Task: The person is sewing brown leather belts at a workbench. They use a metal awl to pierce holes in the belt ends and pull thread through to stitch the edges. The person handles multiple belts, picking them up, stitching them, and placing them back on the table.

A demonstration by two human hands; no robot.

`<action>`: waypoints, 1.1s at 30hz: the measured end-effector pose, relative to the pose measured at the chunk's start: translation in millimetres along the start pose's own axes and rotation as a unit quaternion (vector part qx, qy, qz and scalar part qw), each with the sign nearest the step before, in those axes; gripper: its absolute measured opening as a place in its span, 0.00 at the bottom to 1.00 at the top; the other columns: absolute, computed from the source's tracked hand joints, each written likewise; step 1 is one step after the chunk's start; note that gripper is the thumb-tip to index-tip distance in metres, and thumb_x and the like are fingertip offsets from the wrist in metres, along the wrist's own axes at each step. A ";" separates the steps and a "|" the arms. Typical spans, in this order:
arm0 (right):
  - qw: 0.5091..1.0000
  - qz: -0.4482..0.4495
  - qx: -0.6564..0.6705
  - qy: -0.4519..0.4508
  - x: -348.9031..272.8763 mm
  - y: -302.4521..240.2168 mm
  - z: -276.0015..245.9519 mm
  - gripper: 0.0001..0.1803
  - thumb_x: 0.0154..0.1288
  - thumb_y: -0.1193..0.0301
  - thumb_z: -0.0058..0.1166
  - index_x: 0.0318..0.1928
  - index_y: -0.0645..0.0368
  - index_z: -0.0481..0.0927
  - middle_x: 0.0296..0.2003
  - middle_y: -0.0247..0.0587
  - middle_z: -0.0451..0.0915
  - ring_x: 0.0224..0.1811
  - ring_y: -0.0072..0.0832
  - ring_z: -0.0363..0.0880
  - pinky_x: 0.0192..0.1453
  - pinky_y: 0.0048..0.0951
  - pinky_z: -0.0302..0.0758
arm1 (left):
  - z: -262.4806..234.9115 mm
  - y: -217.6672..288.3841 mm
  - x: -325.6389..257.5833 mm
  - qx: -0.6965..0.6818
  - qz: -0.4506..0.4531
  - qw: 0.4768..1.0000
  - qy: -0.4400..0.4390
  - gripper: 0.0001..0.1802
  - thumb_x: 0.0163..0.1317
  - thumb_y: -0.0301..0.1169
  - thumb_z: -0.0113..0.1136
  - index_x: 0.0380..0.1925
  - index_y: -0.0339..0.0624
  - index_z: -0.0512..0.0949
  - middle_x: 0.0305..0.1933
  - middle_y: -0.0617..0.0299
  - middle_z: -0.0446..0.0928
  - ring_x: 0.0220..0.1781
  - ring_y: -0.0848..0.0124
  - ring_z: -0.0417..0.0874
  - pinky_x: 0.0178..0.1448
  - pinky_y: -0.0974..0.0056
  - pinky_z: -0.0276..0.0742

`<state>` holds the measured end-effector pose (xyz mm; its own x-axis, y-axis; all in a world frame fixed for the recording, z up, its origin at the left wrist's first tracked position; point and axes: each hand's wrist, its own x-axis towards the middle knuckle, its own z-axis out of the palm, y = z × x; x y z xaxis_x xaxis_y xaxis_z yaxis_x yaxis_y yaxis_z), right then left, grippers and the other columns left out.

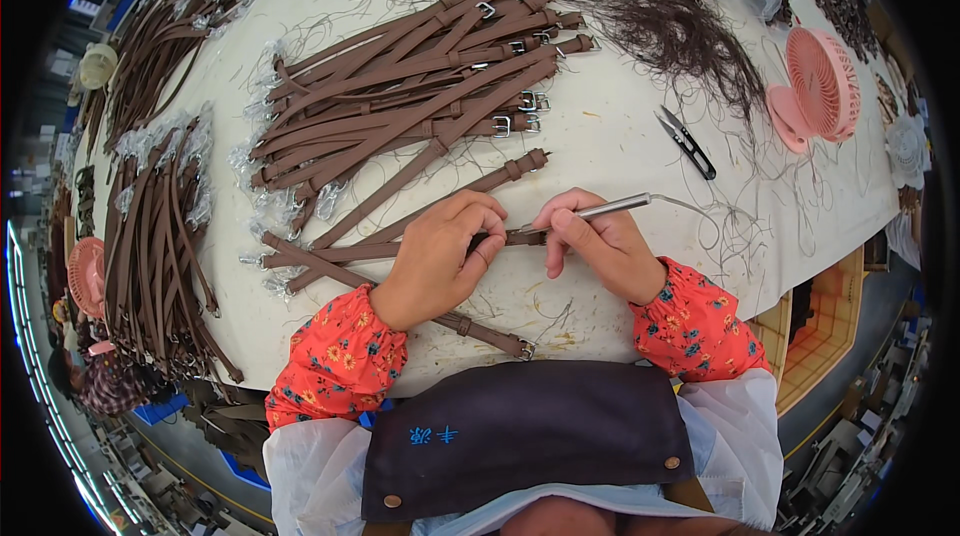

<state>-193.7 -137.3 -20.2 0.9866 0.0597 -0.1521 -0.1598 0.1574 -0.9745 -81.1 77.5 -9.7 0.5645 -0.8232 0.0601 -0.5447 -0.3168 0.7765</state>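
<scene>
My left hand (pixel 440 254) is closed on a brown buckle strap (pixel 350 254), which runs out to the left toward a clear plastic-wrapped end. In my right hand (pixel 607 254) is a slim metal pen-shaped tool (pixel 618 205) with a thin cord at its back end. Its tip points left at the strap between my two hands; contact there is too small to tell. Another strap (pixel 470 329) with a buckle passes under my left wrist. Just beyond my hands lies one more strap (pixel 495 178).
A big pile of brown straps (pixel 400 96) covers the table's middle left, with more bundles (pixel 155 246) farther left. Black-handled thread snips (pixel 688 144), a heap of dark threads (pixel 690 41) and a pink fan (pixel 822 86) lie to the right. A yellowish crate (pixel 835 321) stands below the table edge.
</scene>
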 end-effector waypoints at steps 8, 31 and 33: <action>1.000 0.001 0.016 0.010 -0.5 0.0 -0.2 0.16 0.84 0.62 0.44 0.49 0.62 0.77 0.27 0.34 0.80 0.29 0.20 0.79 0.38 0.24 0.75 | -9.4 3.3 -3.1 -0.064 -0.067 0.994 -0.049 0.06 0.61 0.24 0.65 0.38 0.42 0.79 0.52 0.61 0.80 0.31 0.71 0.76 0.34 0.66 0.73; 0.999 -0.028 0.023 0.040 -3.7 -1.6 -1.5 0.16 0.84 0.61 0.43 0.49 0.62 0.77 0.25 0.33 0.80 0.25 0.18 0.78 0.38 0.23 0.72 | 0.0 10.5 -4.5 -0.036 -0.026 0.999 0.007 0.09 0.61 0.24 0.70 0.40 0.38 0.81 0.46 0.57 0.78 0.32 0.64 0.81 0.37 0.61 0.79; 0.999 -0.015 0.009 0.037 -4.4 -3.3 -1.5 0.16 0.83 0.62 0.44 0.48 0.62 0.78 0.23 0.32 0.80 0.24 0.17 0.77 0.35 0.22 0.70 | 6.6 4.5 -6.6 -0.005 0.008 1.000 0.027 0.09 0.61 0.22 0.70 0.42 0.39 0.83 0.47 0.57 0.80 0.32 0.66 0.82 0.37 0.63 0.79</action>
<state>-197.5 -139.6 -16.6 0.9906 -0.0185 -0.1353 -0.1299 0.1762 -0.9757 -91.3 78.4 -10.7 0.5884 -0.8014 0.1071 -0.5486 -0.2984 0.7811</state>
